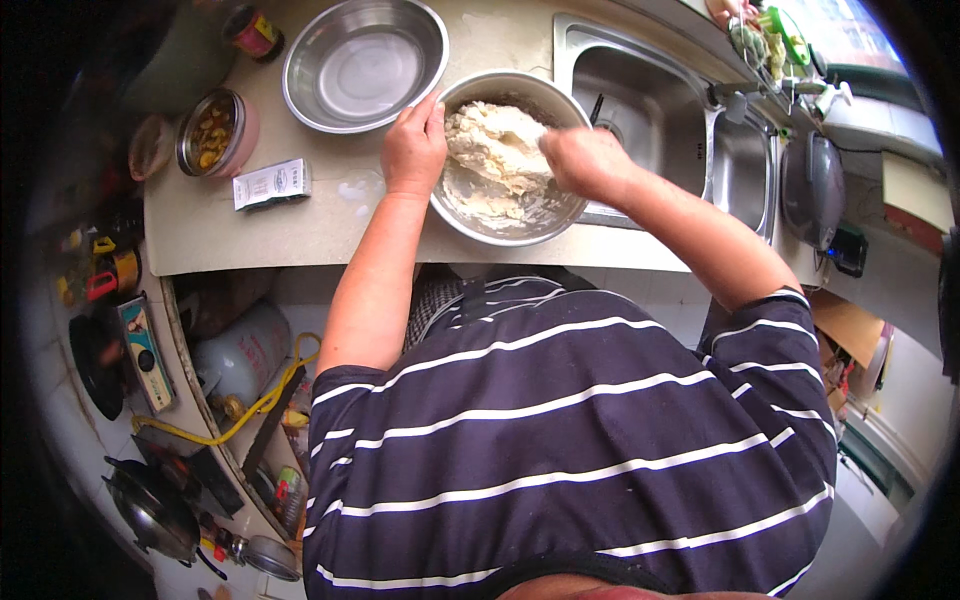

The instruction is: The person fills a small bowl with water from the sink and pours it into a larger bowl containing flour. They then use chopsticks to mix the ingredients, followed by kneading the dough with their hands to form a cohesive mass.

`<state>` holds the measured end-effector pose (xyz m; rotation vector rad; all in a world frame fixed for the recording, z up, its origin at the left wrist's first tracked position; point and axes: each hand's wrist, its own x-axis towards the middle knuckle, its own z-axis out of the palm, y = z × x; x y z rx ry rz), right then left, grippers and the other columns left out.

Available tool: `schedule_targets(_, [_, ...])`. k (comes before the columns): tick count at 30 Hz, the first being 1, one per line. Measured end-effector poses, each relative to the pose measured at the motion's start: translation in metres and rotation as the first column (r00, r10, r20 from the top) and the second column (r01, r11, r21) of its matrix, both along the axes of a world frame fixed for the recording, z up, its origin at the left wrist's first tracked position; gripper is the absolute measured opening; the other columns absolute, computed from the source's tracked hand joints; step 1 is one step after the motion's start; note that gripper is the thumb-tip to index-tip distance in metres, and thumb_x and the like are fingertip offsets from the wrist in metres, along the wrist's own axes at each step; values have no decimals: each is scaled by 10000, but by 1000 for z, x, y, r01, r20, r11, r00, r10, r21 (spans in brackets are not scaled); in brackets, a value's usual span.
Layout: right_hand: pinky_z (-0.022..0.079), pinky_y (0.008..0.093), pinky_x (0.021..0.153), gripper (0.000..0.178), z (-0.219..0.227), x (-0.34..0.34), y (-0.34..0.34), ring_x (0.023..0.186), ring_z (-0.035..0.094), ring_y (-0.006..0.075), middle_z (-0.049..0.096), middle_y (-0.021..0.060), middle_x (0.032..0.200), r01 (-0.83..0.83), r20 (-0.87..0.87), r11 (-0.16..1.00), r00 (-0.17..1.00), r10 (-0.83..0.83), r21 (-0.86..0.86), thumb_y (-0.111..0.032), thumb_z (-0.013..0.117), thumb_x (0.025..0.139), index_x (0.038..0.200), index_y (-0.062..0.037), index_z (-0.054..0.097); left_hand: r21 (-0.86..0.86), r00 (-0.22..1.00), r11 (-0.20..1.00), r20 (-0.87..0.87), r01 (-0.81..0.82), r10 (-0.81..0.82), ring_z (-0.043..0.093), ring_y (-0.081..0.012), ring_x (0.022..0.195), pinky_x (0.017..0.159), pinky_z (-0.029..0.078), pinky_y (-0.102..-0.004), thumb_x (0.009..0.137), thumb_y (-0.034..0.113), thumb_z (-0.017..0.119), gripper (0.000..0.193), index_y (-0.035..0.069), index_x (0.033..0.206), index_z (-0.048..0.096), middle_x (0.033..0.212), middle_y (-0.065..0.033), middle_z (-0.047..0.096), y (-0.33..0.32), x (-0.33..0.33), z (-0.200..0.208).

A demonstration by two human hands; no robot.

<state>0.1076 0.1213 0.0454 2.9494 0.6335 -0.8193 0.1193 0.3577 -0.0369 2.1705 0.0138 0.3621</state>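
Note:
A steel mixing bowl (505, 238) stands at the counter's front edge, with a shaggy mass of pale dough (495, 140) inside. My left hand (415, 148) is closed on the bowl's left rim, thumb over the edge. Over the bowl's right side, my right hand (588, 162) is curled into a fist beside the dough and slightly blurred. What it holds, if anything, I cannot make out. A short dark stick-like shape (597, 108) shows just beyond that fist, against the sink.
Behind the left hand sits a wide steel basin (370, 65). A small white box (272, 184), a pink container of yellowish food (212, 135) and a dark bottle (253, 33) stand farther left. The double steel sink (650, 90) adjoins the bowl's right side.

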Motion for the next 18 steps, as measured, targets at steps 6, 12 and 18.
schedule_targets(6, [549,461,845,284,-37,-42,59,954,692,395,700,261,978,96,-378,995,921,-96,-19,-121,564,809,993,61,681,-16,1000,1000,3,-25,26,695,-299,910,787,537,-376,956,237,623,235,122,1134,725,1001,-149,712,-2,-2,-2])
schedule_targets(12, [531,460,888,326,-93,-25,110,986,672,421,678,311,1002,403,-339,822,900,-276,402,-118,585,751,986,86,679,-39,1000,999,11,25,-24,689,-319,932,802,538,-389,945,226,622,237,110,1123,725,1016,-154,713,0,1,-2])
schedule_targets(18, [505,509,855,358,-87,-18,110,931,647,471,654,332,935,291,-152,757,956,-250,586,-106,556,807,1112,81,539,-63,998,996,42,59,-56,690,-325,931,798,541,-393,941,221,624,240,107,1128,723,1019,-162,712,3,3,-4])
